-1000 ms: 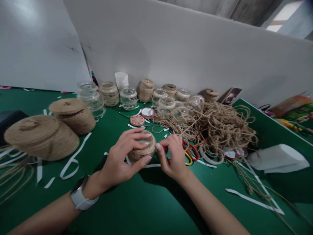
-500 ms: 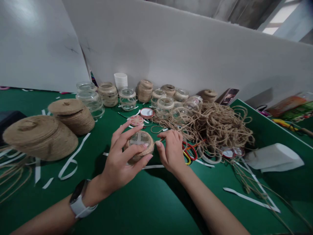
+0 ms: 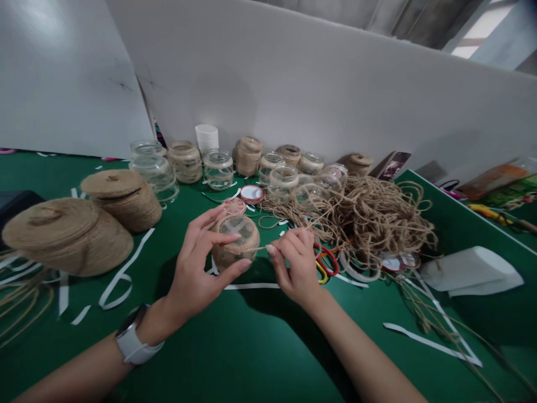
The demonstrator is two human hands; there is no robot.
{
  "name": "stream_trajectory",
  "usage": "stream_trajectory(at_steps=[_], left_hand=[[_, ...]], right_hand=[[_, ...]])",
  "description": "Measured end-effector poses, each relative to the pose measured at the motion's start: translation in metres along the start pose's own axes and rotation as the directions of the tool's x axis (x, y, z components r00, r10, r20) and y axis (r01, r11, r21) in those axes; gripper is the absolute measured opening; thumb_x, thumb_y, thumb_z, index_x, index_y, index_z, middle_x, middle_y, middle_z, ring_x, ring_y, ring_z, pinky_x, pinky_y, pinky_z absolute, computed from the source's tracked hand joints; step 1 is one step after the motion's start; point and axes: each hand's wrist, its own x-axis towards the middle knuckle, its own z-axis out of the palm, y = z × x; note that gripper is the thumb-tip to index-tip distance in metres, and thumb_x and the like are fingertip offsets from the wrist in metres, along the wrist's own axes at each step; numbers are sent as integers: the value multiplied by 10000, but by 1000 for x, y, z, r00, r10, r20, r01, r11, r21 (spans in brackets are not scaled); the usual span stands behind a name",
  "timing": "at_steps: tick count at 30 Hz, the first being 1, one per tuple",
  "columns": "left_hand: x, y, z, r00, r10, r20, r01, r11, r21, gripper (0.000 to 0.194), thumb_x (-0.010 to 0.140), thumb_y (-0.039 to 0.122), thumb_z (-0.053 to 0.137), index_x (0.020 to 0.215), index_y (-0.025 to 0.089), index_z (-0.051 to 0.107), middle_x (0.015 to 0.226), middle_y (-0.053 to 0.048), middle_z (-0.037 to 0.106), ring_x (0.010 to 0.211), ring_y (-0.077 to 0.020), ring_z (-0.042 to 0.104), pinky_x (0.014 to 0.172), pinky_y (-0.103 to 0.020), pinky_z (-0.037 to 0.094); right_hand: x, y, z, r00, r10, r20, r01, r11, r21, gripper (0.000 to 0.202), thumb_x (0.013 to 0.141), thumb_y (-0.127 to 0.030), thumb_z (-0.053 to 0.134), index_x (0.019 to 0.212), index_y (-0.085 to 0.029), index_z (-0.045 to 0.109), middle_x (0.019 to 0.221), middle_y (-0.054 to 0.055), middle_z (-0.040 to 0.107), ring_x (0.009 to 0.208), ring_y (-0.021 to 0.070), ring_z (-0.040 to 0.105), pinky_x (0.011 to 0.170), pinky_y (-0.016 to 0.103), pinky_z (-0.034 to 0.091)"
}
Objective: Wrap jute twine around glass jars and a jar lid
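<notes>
Wrapped around the left side of a glass jar [image 3: 232, 254] is my left hand [image 3: 205, 252], its thumb and fingers gripping the glass. Jute twine circles part of the jar, and its flat end, crossed with pale tape, faces up toward me. From the jar's right side a short length of jute twine [image 3: 262, 248] runs taut to my right hand [image 3: 293, 260], which pinches it between thumb and fingers. Red-and-yellow scissors [image 3: 326, 263] lie just beyond the right hand. A red-and-white lid [image 3: 234, 207] sits behind the jar.
A large heap of jute twine [image 3: 377, 218] fills the right. Several glass jars [image 3: 283, 182] line the back by the white partition [image 3: 293, 84]. Two twine-covered lidded jars [image 3: 67, 235] stand left. White strips [image 3: 126, 268] and a paper cup stack [image 3: 207, 138] are also about.
My left hand has tilted and turned the jar, shifting slightly left. My right hand stays near the same spot, and the twine between it and the jar now shows longer and straight.
</notes>
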Motion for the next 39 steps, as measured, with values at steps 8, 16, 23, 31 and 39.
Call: stream_trajectory(at_steps=[8, 16, 23, 31, 39], left_hand=[[-1, -3, 1, 986, -79, 149, 114, 963, -244, 270, 790, 246, 736, 995, 210, 563, 1406, -132, 477, 1330, -294, 472, 1067, -502, 444], [-1, -6, 2, 983, -95, 155, 137, 947, -291, 242, 798, 262, 731, 962, 207, 561, 1361, -160, 524, 1276, -302, 528, 1039, -513, 450], [1, -2, 1, 980, -123, 155, 161, 951, -262, 210, 802, 266, 716, 923, 202, 557, 1310, -147, 574, 1227, -287, 570, 1020, -485, 466], [1, 3, -2, 996, 21, 84, -10, 992, -129, 155, 848, 185, 642, 991, 217, 590, 1426, -112, 517, 1329, -286, 483, 1065, -507, 430], [2, 0, -2, 994, 94, 49, -92, 995, -49, 279, 884, 148, 571, 1140, 242, 625, 1161, -54, 693, 1262, -265, 541, 1049, -496, 462]], right_hand=[[0, -10, -4, 999, -3, -39, 4, 999, 34, 196, 913, -164, 474, 722, -204, 465, 655, 2, 494, 717, 169, 429, 695, 346, 310], [1, -10, 0, 999, 35, -19, -36, 998, -47, 227, 928, -192, 474, 703, -215, 456, 643, 2, 489, 708, 176, 435, 669, 342, 297], [0, -8, 6, 997, 79, -2, -79, 990, -115, 179, 957, -237, 445, 784, -210, 486, 751, 34, 548, 810, 205, 449, 732, 363, 314], [-4, 13, 10, 990, 119, 73, -114, 991, -75, 215, 988, -294, 330, 920, -216, 519, 865, 51, 601, 902, 225, 472, 829, 403, 342], [-4, 23, 1, 996, 81, -41, -81, 997, 1, 192, 959, -199, 412, 798, -221, 516, 721, 22, 559, 761, 193, 472, 723, 352, 356]])
